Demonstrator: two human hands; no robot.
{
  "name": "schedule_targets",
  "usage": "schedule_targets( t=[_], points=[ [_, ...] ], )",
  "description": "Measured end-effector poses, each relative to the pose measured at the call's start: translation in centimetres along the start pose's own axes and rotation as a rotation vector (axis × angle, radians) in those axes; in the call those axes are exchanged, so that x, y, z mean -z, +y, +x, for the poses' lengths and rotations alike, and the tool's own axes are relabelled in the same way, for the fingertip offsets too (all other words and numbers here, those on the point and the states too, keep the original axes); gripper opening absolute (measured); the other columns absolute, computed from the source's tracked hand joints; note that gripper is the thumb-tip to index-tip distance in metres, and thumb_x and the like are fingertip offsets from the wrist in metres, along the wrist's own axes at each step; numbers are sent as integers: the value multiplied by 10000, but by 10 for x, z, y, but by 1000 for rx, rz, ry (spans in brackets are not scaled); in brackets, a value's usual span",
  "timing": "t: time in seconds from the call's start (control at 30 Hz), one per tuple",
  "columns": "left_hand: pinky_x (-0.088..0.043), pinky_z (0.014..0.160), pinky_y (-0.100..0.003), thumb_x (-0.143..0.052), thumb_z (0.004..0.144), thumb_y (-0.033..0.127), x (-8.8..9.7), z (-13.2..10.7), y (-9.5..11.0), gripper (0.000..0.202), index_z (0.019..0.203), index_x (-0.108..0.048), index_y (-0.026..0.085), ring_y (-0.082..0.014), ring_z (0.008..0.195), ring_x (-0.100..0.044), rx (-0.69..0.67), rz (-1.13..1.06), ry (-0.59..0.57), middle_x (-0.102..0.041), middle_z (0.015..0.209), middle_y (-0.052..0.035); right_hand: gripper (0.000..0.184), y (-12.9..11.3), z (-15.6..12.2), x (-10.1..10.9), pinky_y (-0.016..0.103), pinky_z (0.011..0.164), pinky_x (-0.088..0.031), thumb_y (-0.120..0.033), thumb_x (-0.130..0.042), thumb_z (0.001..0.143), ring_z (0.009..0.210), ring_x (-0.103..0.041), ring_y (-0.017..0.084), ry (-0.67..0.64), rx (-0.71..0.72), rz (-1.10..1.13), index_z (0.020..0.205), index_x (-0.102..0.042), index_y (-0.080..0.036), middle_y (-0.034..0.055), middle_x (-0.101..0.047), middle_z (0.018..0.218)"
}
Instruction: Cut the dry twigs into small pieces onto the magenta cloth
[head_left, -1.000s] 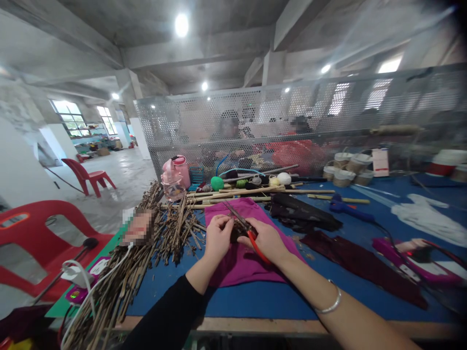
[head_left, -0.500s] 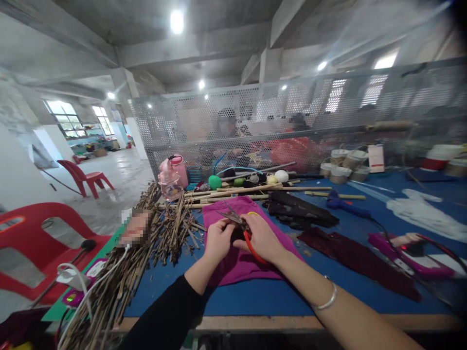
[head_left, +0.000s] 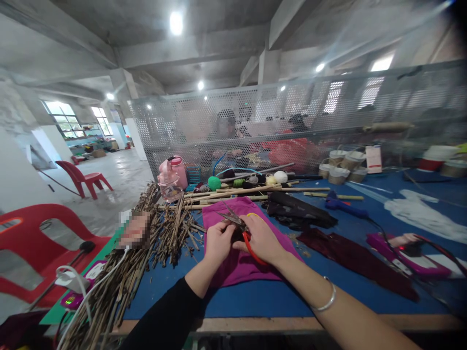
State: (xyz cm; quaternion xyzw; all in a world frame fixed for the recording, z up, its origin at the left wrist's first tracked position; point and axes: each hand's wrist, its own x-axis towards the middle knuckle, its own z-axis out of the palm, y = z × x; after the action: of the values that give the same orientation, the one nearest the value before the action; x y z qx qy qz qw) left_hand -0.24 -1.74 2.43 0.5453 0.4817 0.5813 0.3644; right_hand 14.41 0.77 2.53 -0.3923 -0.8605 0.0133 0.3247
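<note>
My right hand (head_left: 260, 238) grips a pair of scissors (head_left: 233, 218) by their red-orange handles. The metal blades stand a little apart and point to the upper left. Close beside them my left hand (head_left: 219, 245) is closed, its fingertips pinched together just under the blades. Whatever those fingers hold is too small and hidden to make out. Both hands are over a magenta cloth (head_left: 233, 272) spread on the blue tabletop. A bit of yellow (head_left: 251, 214) shows behind my right hand.
Bundles of dry twigs (head_left: 175, 233) lie to the left. Bamboo sticks (head_left: 237, 192) and balls of yarn (head_left: 214, 183) stretch along the back, before a perforated metal screen (head_left: 175, 141). On the right are black fabric (head_left: 302, 211), maroon fabric (head_left: 357, 260) and a blue glue gun (head_left: 345, 206).
Hands, scissors and cloth stay almost where they were. The whole view has shifted very slightly.
</note>
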Motion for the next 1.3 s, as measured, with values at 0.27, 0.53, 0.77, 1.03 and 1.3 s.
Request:
schedule_targets(
  t=[0.27,0.53,0.77,1.03,1.3],
  points=[
    [-478,754,-277,-551,727,230,-3,0,-3,221,839,-700,112,-186,780,-629,14,-136,-41,-700,870,-92,613,3,-1,-2,413,761,-393,-528,-650,637,870,-487,270,10,27,-17,1091,-479,-154,126,-523,963],
    [-471,704,-256,-548,724,249,-2,-1,-1,221,803,-713,124,-183,751,-627,0,-9,-11,-707,807,-72,517,3,0,3,377,733,-415,-519,-649,648,836,-519,252,-24,0,5,1017,-521,-179,101,-560,896],
    [-469,718,-270,-551,733,291,1,1,-3,246,824,-710,127,-182,745,-620,-21,1,6,-705,813,-68,429,2,-2,7,293,704,-430,-537,-605,700,816,-578,213,-68,-34,95,965,-550,-203,64,-628,867],
    [-481,597,-243,-635,674,346,2,4,-1,295,834,-694,106,-161,664,-611,103,-120,93,-690,767,-85,428,1,-2,5,278,669,-433,-524,-606,701,791,-596,200,-73,-117,126,985,-538,-211,49,-636,884],
    [-404,424,-179,-666,632,352,2,4,1,319,832,-661,104,-123,551,-577,200,-219,111,-653,676,-59,492,0,-1,6,348,756,-429,-493,-627,690,874,-541,231,-30,-66,94,1030,-503,-159,97,-581,936]
  ],
)
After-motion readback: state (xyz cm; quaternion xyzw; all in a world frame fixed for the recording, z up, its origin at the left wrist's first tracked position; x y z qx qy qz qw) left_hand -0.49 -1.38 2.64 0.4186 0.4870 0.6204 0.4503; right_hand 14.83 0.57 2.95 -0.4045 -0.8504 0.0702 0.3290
